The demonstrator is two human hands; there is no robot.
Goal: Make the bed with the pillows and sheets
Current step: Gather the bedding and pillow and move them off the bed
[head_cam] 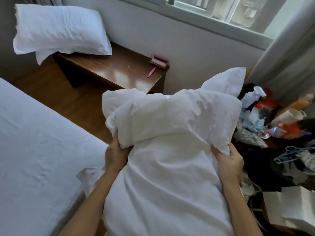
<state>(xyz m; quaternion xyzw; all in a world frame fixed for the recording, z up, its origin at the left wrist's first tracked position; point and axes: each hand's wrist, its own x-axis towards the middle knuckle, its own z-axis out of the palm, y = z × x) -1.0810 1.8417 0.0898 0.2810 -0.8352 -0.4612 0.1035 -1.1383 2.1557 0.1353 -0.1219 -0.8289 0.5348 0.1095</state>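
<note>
1. Head view, room: we note a bed (34, 150) at left, covered by a white sheet (25, 125) with light creases. Wood floor (56, 92) runs between the bed and a dark wooden table (109, 67) set against the wall under a window (213, 9).
2. On the table's left end lies a white pillow (58, 29), its case overhanging the edge. Near the table's right end rests a pink lint roller (157, 63).
3. At right we see a grey curtain (289, 53) and, below it, a pile of clutter (272, 120): bags, bottles, cloth, a blue hanger (289, 152). Contents too jumbled to sort further.
4. Centre: a second pillow (170, 176) is held up in front of us, just right of the bed's edge, its pillowcase (170, 116) bunched over the far end.
5. Left hand (115, 154) grips the bunched hem of the pillowcase at the pillow's left side, fingers curled into the cloth.
6. Right hand (230, 160) pinches the hem at the right side, thumb on top of the fabric.
7. Both hands sit about level, the pillow between them, forearms running along its sides.
</note>
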